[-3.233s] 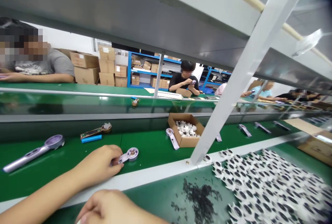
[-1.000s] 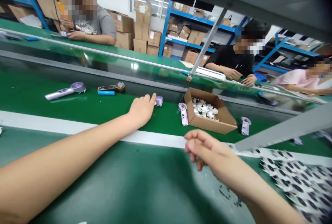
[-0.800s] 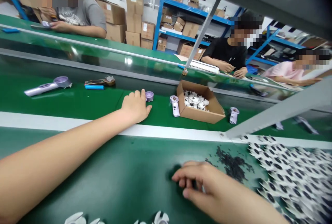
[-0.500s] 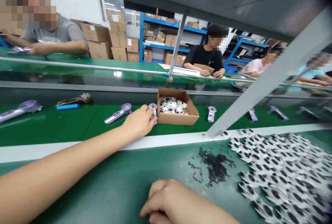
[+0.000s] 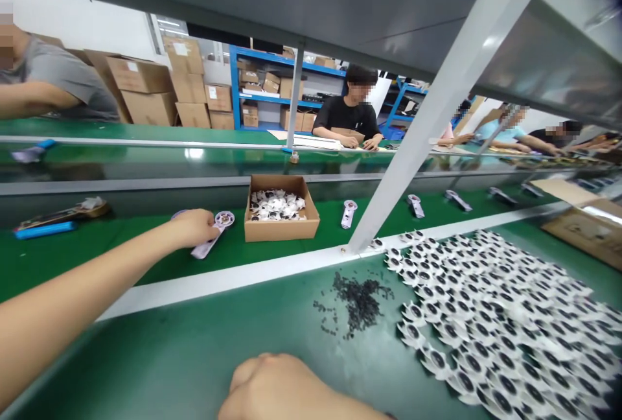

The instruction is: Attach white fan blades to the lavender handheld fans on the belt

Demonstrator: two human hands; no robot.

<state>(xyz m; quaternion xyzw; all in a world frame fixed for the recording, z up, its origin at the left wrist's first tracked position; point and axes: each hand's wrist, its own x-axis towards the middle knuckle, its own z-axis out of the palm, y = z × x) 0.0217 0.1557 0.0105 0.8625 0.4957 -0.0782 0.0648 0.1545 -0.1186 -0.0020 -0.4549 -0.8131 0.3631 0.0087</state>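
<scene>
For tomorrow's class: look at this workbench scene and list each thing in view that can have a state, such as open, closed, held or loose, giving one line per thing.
Left hand: closed on a white handheld device.
Right hand: curled, nothing visible in it.
Cardboard box: open, holding white star-shaped parts.
Loose white star-shaped parts: spread out, overlapping.
Small black pieces: in a loose heap.

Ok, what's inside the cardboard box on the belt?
The open cardboard box holds a heap of white-and-black star-shaped parts; they cover its bottom, so anything beneath cannot be seen.
</scene>
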